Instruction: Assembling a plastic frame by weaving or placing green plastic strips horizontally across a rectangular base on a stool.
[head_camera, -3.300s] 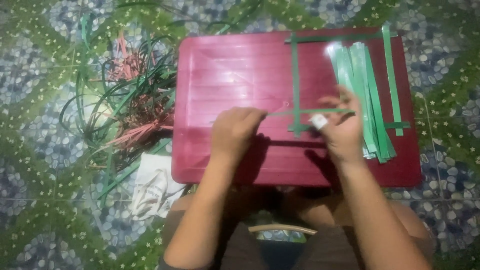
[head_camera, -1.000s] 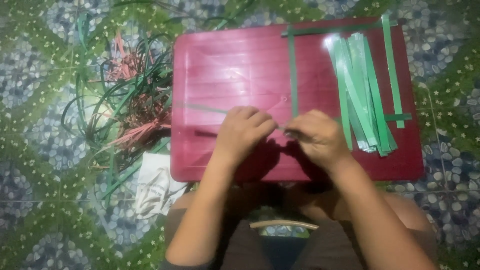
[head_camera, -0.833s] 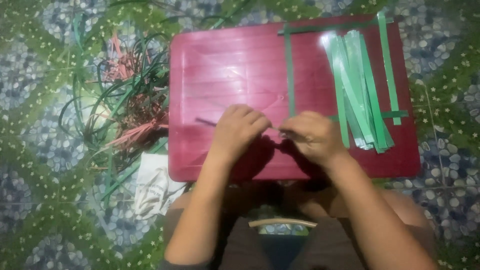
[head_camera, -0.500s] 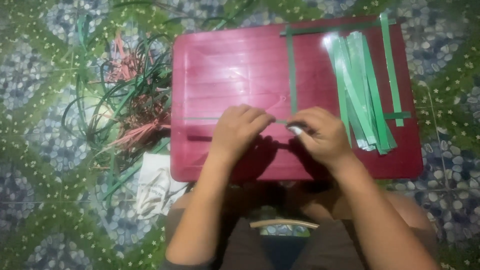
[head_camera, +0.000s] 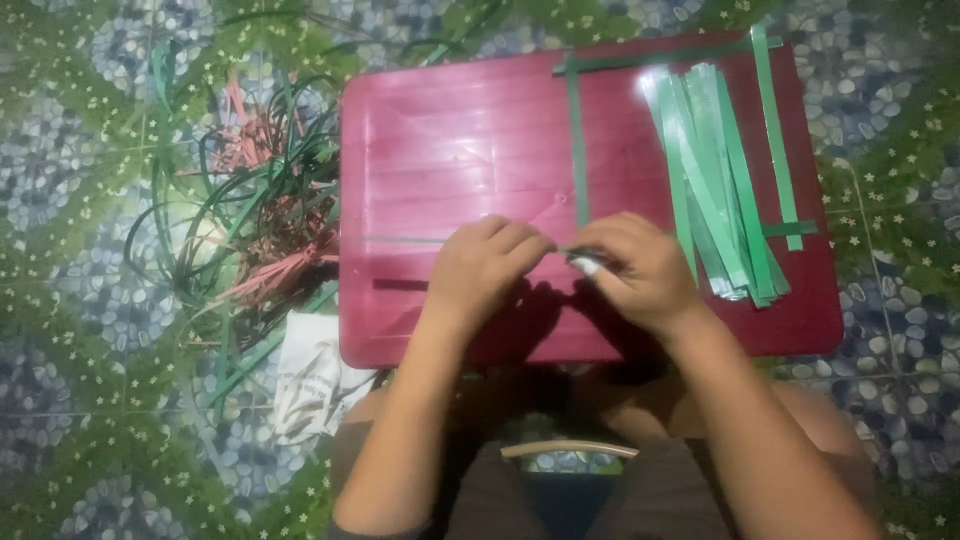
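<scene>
Green strip (head_camera: 420, 240) pinched between fingers (head_camera: 535, 243) of both hands.

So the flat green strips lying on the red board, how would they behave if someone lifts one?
The flat green strips look thin and narrow, so one would probably bend and droop when lifted. Their shiny surface suggests they may slide easily on the smooth red board. Being flat, they are unlikely to roll.

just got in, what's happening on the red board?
A person works over a red board on a patterned floor. The left hand and right hand meet mid-board, pinching a thin green strip. Cut green strips lie fanned at the right; tangled green and red offcuts sit left of the board.
</scene>
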